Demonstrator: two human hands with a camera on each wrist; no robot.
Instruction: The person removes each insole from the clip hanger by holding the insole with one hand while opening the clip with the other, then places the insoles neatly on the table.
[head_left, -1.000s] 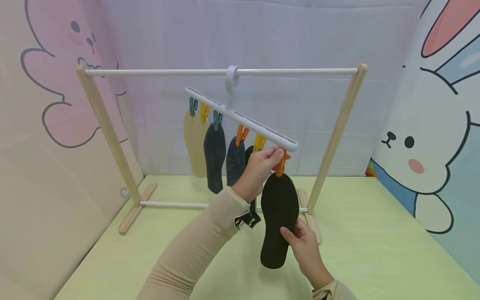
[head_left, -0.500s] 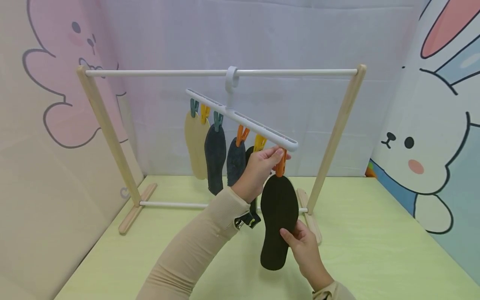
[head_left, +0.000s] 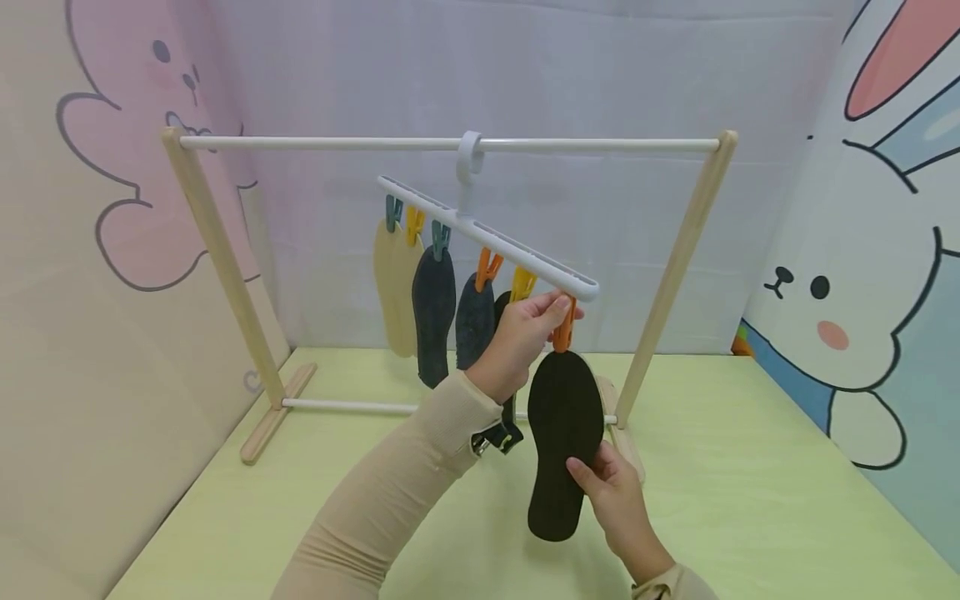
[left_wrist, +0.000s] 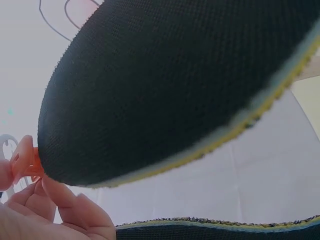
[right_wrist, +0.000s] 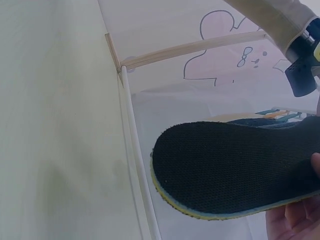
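In the head view my left hand (head_left: 517, 342) pinches an orange clothespin (head_left: 564, 329) under the near right end of a white clip hanger (head_left: 487, 237). Below that clothespin hangs a black insole (head_left: 562, 417), its rounded top right at the clothespin's jaws. My right hand (head_left: 615, 496) holds the insole's right edge, thumb on the face towards me. Up close in the left wrist view, the insole (left_wrist: 150, 100) shows a yellow and light blue rim. The right wrist view has its lower end (right_wrist: 225, 167) over the table side.
Beige insoles (head_left: 395, 287), dark grey insoles (head_left: 433, 317) and another black one hang from green, yellow and orange clothespins further along the hanger. A wood-and-white rack (head_left: 330, 144) carries the hanger by its hook. The rack stands on a pale green table (head_left: 750, 467).
The head view has shifted slightly, so everything sits a little further right. Both hands keep their holds on the clothespin and the black insole.
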